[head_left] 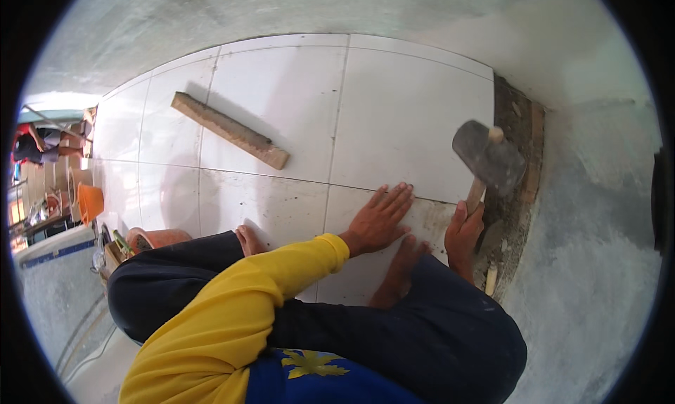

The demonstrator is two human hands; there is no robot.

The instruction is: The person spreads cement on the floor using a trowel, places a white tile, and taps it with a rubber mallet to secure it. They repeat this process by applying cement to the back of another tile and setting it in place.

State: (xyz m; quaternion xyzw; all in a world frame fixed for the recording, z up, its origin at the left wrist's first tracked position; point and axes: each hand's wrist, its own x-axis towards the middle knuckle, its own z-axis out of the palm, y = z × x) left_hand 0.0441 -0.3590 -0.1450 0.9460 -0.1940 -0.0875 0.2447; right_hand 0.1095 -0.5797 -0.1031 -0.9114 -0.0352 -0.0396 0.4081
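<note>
Mallet [489, 157]: I see my right hand [464, 234] wrapped shut round the low end of its wooden handle, with the dark rubber head raised and blurred above the tile's right edge.
Grip reason: I judge the hold at the handle's end gives the head more swing, and the soft head would spare the glaze.
Left hand [378, 220]: I have it flat, fingers spread, pressing nothing but the tile [365, 263]; it holds no thing.
Reason for the press: I take it that the palm steadies the tile beside the spot under the head.
Tile: white, glossy, smeared with grey dust, lying at the row's end, just beside the mortar strip [517, 186].
Feet: I squat barefoot on the tile, one foot [401, 277] between my hands.
Mortar strip: dark, rough, running along the wall on my right.
Plank [228, 130]: lies loose on the laid tiles, well apart.
Bucket [90, 202]: orange, far left.
</note>
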